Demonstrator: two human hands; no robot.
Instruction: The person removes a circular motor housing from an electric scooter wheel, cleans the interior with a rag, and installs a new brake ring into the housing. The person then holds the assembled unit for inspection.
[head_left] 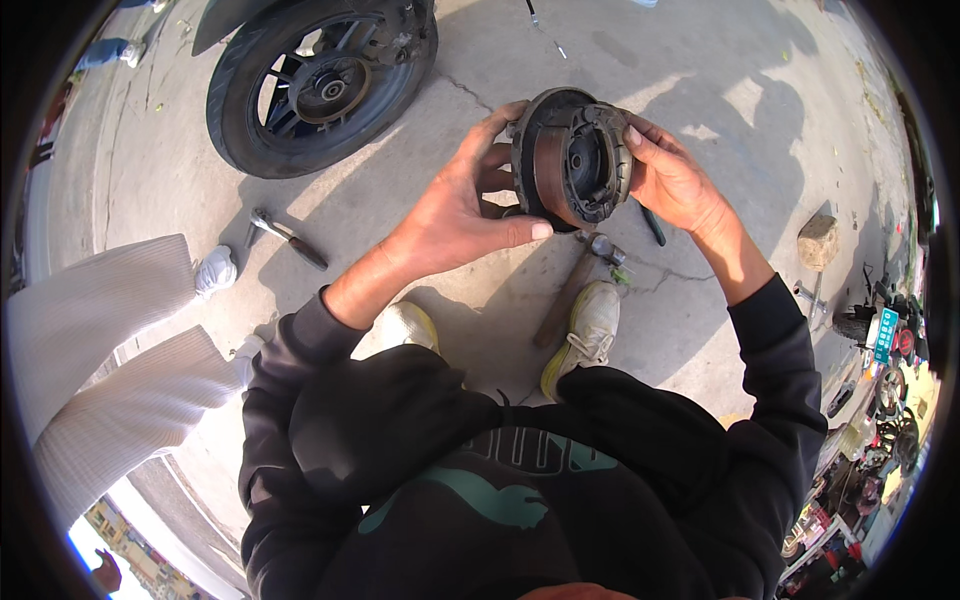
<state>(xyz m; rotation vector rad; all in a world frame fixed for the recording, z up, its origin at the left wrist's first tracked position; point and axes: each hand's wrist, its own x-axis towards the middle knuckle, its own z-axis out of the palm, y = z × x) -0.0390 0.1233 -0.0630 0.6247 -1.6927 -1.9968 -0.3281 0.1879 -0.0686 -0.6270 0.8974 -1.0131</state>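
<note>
Both hands grip a dark round brake hub plate with curved brake shoes (551,168) on it, raised at the upper middle of the view. My left hand (480,210) is closed round its left side, fingers behind it and thumb along the lower edge. My right hand (662,172) holds the right side, thumb pressed on the shoe. Below it on the concrete lies a hammer (558,305) with a wooden handle, and a dark-handled tool (652,226) is partly hidden behind my right hand.
A black motorcycle wheel (262,120) stands upper left, with a ratchet wrench (300,247) below it. A person in light trousers (105,300) is at my left. A stone block (818,243) and a metal wrench (810,298) lie right. Motorbikes (890,395) line the far right.
</note>
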